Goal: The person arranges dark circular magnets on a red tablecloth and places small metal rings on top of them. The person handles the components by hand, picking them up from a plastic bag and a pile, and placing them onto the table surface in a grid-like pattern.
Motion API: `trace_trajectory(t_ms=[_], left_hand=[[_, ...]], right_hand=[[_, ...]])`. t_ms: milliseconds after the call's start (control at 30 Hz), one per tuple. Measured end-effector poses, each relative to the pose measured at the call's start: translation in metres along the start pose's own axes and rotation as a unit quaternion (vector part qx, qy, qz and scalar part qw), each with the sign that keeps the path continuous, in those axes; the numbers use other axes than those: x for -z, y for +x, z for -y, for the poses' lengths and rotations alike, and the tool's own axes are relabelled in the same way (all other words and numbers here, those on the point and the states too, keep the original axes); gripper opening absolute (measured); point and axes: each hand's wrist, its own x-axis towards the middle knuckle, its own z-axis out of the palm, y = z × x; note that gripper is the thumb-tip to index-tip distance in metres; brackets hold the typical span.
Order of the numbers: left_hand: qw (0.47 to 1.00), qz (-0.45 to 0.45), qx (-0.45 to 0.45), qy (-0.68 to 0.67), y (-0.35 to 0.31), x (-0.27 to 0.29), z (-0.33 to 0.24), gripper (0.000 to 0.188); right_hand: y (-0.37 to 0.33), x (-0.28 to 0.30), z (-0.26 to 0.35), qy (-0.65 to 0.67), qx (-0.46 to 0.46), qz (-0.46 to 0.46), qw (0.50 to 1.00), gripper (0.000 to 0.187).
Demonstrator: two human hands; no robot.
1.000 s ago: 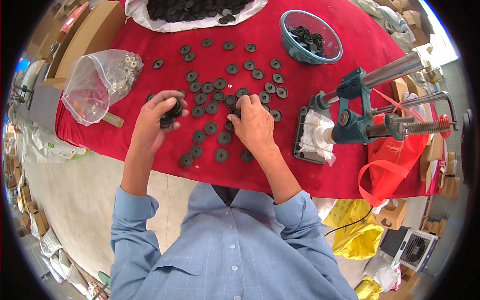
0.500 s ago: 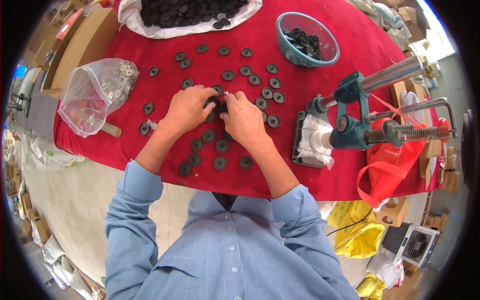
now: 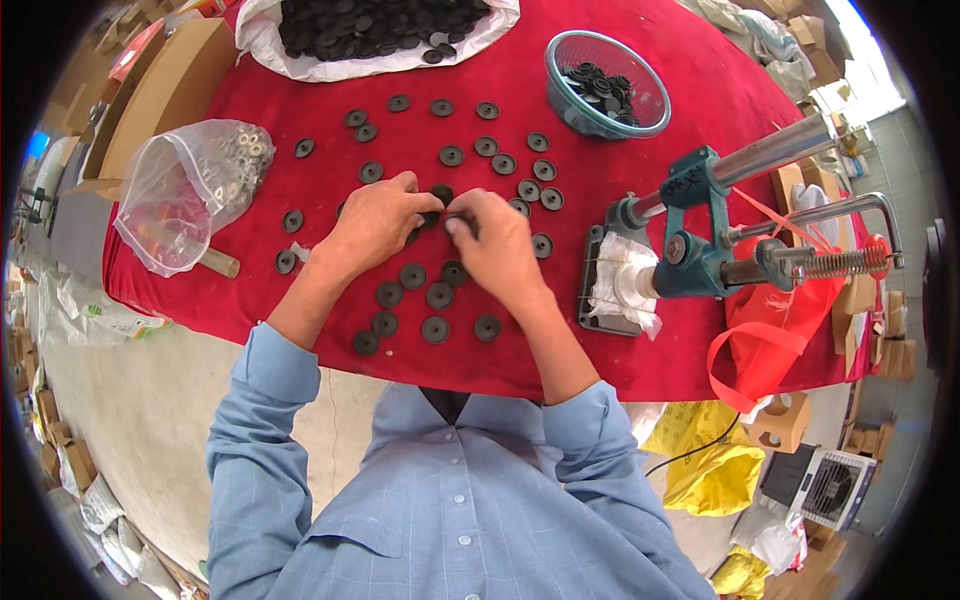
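Note:
Both hands meet over the middle of a red-covered table. My left hand (image 3: 375, 228) is closed, its thumb and fingertips pinching a black round disc (image 3: 441, 193) that is tilted up off the cloth. Beside it, my right hand (image 3: 494, 245) has its fingers curled together close to that disc. A dark bit shows at the right fingertips, too small to name. Around the hands lie several black discs with raised rims and small centre hubs, such as one disc (image 3: 440, 295) nearer me and another disc (image 3: 451, 155) farther off. The hands hide some of them.
A teal hand press (image 3: 690, 225) stands at right, beside a red bag (image 3: 775, 325). Farther back are a clear basin (image 3: 608, 45) of black parts and a white sack (image 3: 300, 65) full of discs. At left, a plastic bag (image 3: 165, 205) holds small metal-looking pieces.
The tilted disc now shows between my hands. My right fingers have curled in more. A small white piece seen beside the right fingertips is out of sight. The whole view has shifted slightly.

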Motion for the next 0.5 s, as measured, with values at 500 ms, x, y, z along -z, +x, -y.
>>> trace_trajectory(t_ms=[500], left_hand=[[0.999, 0.014, -0.028, -0.021, -0.001, 0.008, -0.008, 0.030]], right_hand=[[0.006, 0.039, -0.011, -0.243, -0.088, 0.090, 0.962, 0.028]])
